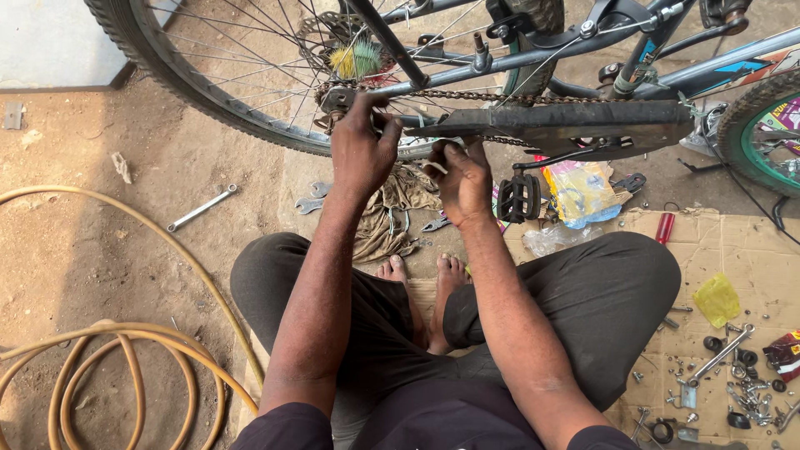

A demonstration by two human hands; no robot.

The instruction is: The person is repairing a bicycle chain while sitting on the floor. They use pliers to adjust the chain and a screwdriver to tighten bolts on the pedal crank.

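Observation:
A bicycle stands in front of me with its rear wheel (208, 75) at the upper left. My left hand (360, 150) reaches up to the rear axle, fingers closed around the chain (467, 96) area beside the black chain guard (575, 121). My right hand (462, 179) is just below the guard's left end, fingers curled on a small pale part that I cannot make out. A black pedal (518, 198) hangs right of that hand. I sit cross-legged, bare feet under the hands.
A yellow hose (125, 350) coils on the dirt at left. A spanner (200, 208) lies near it; a rag (392, 208) and wrenches sit by my feet. Cardboard (750, 250) at right holds several bolts and nuts (742, 392), a yellow bag and a red handle.

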